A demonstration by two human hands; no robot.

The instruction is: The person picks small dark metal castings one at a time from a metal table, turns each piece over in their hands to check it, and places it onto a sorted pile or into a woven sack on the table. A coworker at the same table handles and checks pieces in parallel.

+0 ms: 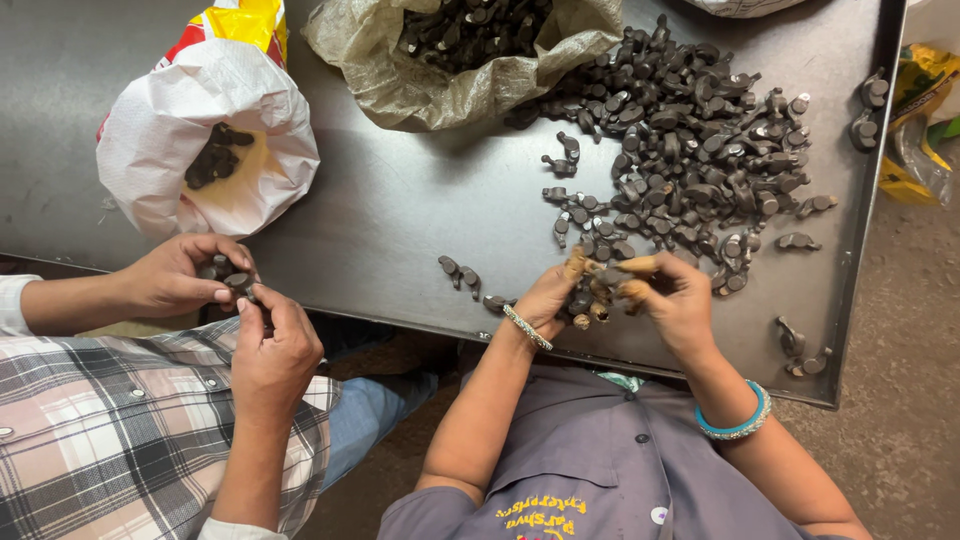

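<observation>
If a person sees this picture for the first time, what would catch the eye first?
Probably the big heap of small dark metal parts spread over the grey metal table, upper right. Below it, at the near edge, the left hand and right hand hold several parts together. At left stands a white sack.

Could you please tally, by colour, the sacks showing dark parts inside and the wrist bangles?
White woven plastic sack: 1
Beige woven sack: 1
Silver metal bracelet, by the left hand: 1
Blue bangle, by the right hand: 1
Total: 4
Both hands grip small dark metal parts.
</observation>
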